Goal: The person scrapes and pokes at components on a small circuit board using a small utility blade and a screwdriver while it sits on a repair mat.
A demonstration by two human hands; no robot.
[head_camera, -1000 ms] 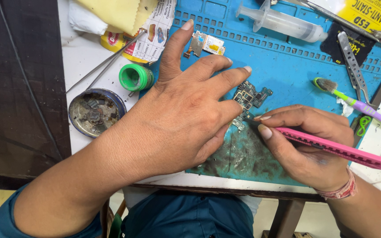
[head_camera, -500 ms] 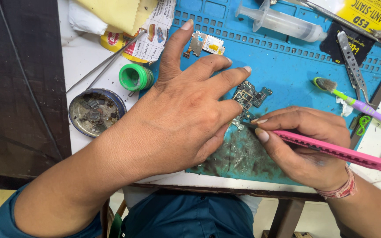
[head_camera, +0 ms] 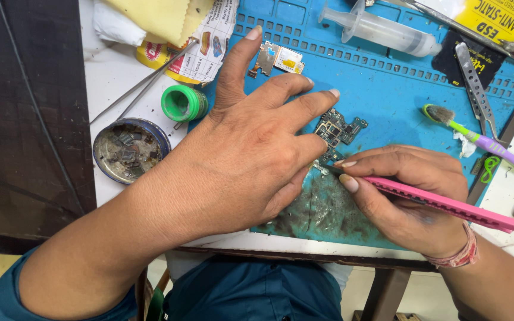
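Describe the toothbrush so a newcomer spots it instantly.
Start at the blue work mat covering the bench. On its right edge, beyond the right hand, lies the toothbrush, bristles pointing left. Its green and purple handle sets it apart from the metal tweezers beside it and the pink tool in that hand.

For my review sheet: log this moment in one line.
left hand: pins circuit board | right hand: holds pink tool, tip at board | surface: blue mat
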